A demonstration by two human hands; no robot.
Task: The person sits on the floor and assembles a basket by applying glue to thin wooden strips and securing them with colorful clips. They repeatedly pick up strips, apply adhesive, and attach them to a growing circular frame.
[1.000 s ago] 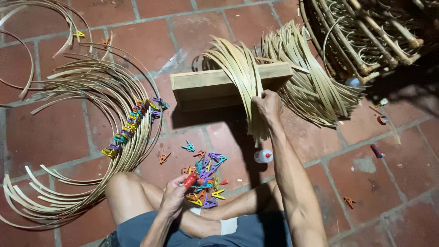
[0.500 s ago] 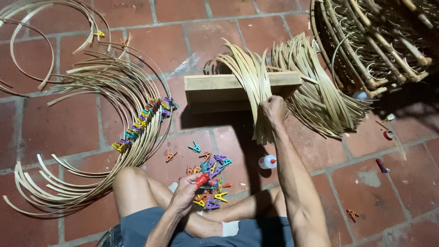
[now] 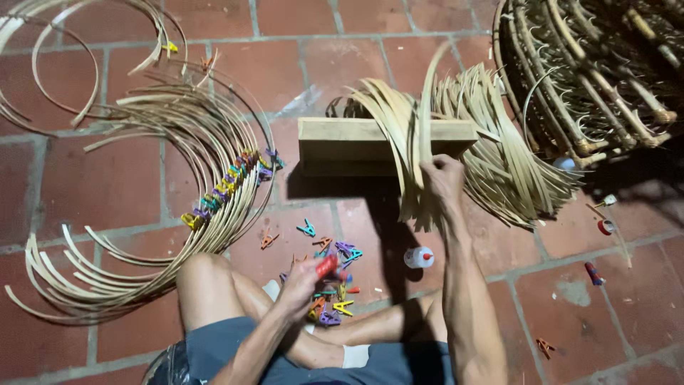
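Head view, looking down at a brick floor (image 3: 107, 185). Seated, bare legs folded.

Right hand (image 3: 443, 178): closed around a bundle of flat cane strips (image 3: 410, 142), gripped at mid-length. Strips arch up over a wooden block (image 3: 356, 139) and fan down toward the knees. One strip stands up from the bundle, curved. More strips (image 3: 513, 157) piled just right of the block.

Left hand (image 3: 303, 281): pinched on a red clip (image 3: 327, 266), held low above a heap of coloured clips (image 3: 331, 299) between the legs. Loose clips scattered on the floor near the heap.

Left of the block: nested cane hoops (image 3: 178, 178), a row of coloured clips (image 3: 228, 182) fastened along their right edge. Further hoops at top left.

Small white bottle (image 3: 418, 257), red cap, lying beside the right forearm. Woven rattan frame (image 3: 598, 71) at top right.
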